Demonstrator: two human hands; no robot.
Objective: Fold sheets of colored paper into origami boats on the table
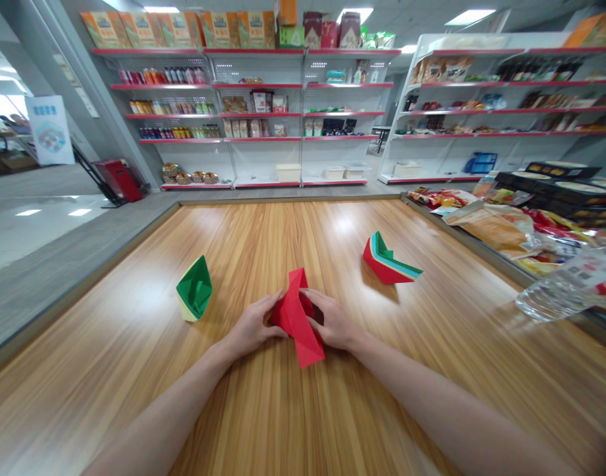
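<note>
A folded red paper piece (299, 317), with a long raised strip across its middle, is between my hands over the wooden table (263, 410). My left hand (256, 324) grips its left side, thumb below and fingers above. On the opposite side my right hand (332, 318) is closed on its right edge, some fingertips hidden behind the paper. To the left stands a green and pale yellow folded paper boat (195, 289). Farther off on the right sits another paper boat (389, 263), red outside with blue, yellow and green layers.
Along the right edge lie a clear plastic bottle (570, 284), snack packets (495, 228) and stacked black boxes (560, 188). Store shelves (263, 139) with goods line the back. A red cart-like object (118, 180) stands on the floor at left.
</note>
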